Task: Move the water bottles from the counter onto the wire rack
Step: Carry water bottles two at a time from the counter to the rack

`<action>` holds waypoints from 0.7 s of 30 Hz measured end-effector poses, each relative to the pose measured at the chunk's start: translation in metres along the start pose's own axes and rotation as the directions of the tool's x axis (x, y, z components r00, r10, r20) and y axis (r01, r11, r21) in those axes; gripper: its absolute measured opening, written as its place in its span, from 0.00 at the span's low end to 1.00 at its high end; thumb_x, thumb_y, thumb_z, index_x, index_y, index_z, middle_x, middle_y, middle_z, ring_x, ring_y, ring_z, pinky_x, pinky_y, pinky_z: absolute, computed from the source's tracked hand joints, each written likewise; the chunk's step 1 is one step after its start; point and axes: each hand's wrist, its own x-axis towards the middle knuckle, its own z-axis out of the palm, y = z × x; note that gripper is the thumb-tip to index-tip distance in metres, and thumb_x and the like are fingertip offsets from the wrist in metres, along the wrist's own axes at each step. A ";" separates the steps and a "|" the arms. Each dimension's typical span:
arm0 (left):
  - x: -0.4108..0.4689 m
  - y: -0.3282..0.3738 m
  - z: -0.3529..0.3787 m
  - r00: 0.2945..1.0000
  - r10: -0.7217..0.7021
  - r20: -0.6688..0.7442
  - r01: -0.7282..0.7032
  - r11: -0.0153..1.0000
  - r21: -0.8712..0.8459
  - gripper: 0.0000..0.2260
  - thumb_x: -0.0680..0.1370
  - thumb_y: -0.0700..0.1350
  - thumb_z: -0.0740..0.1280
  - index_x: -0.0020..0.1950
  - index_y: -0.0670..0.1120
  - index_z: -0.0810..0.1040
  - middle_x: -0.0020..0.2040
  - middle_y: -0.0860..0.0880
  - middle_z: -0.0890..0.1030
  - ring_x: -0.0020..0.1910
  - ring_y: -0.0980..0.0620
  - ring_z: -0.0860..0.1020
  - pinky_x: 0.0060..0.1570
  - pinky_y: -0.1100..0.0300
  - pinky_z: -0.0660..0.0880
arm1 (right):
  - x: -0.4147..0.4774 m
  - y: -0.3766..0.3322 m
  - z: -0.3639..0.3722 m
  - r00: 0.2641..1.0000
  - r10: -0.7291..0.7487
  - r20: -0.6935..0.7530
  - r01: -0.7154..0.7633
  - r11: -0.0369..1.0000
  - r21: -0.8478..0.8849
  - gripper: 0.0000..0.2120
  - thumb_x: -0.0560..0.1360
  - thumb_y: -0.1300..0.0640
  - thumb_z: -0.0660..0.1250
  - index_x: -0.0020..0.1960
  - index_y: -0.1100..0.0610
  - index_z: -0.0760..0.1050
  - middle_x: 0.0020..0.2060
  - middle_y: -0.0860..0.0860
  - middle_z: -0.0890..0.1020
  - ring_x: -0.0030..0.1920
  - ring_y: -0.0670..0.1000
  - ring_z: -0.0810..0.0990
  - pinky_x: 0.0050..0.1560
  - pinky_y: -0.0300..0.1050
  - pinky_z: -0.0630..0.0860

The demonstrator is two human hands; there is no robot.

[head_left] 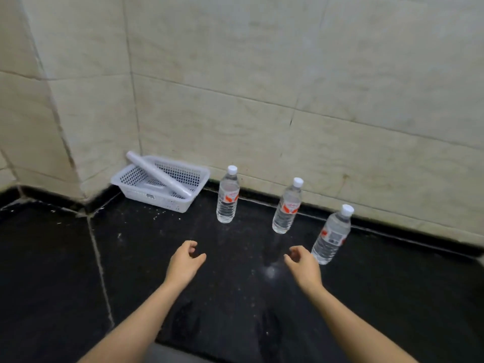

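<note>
Three clear water bottles with white caps and red-and-white labels stand upright on the black counter (146, 258) near the tiled wall: the left bottle (227, 197), the middle bottle (286, 209) and the right bottle (332, 238). My left hand (184, 262) hovers over the counter in front of the left bottle, fingers loosely curled and apart, holding nothing. My right hand (303, 263) hovers just left of the right bottle, close to its base, fingers apart and empty. No wire rack is in view.
A white perforated plastic basket (131, 183) sits in the back corner with a white roll (159, 174) lying across it. Beige tiled walls rise behind the counter and at the left. A grout seam crosses the counter on the left.
</note>
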 end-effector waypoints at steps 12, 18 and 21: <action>0.162 0.043 0.074 0.996 -0.001 0.084 -0.005 0.998 0.070 0.48 0.64 0.47 0.77 0.75 0.45 0.51 0.75 0.41 0.60 0.73 0.42 0.60 0.70 0.45 0.61 | 0.178 0.016 0.030 0.983 0.173 -0.055 -0.145 0.931 0.336 0.39 0.63 0.63 0.77 0.68 0.62 0.62 0.63 0.60 0.74 0.58 0.56 0.75 0.57 0.45 0.70; 0.219 0.054 0.100 0.990 0.076 0.117 -0.059 0.988 -0.144 0.51 0.62 0.38 0.78 0.75 0.51 0.49 0.71 0.46 0.66 0.67 0.48 0.68 0.68 0.48 0.66 | 0.246 0.017 0.049 0.983 0.155 -0.097 -0.090 0.873 0.479 0.45 0.60 0.66 0.78 0.70 0.58 0.58 0.64 0.56 0.72 0.63 0.57 0.72 0.65 0.56 0.69; 0.228 0.053 0.112 0.998 0.031 0.056 -0.017 0.974 -0.227 0.48 0.63 0.36 0.77 0.74 0.51 0.53 0.67 0.48 0.70 0.63 0.51 0.70 0.66 0.49 0.67 | 0.252 0.022 0.061 0.975 0.183 -0.126 -0.104 0.876 0.470 0.34 0.61 0.65 0.78 0.62 0.58 0.66 0.53 0.52 0.76 0.55 0.56 0.77 0.57 0.50 0.73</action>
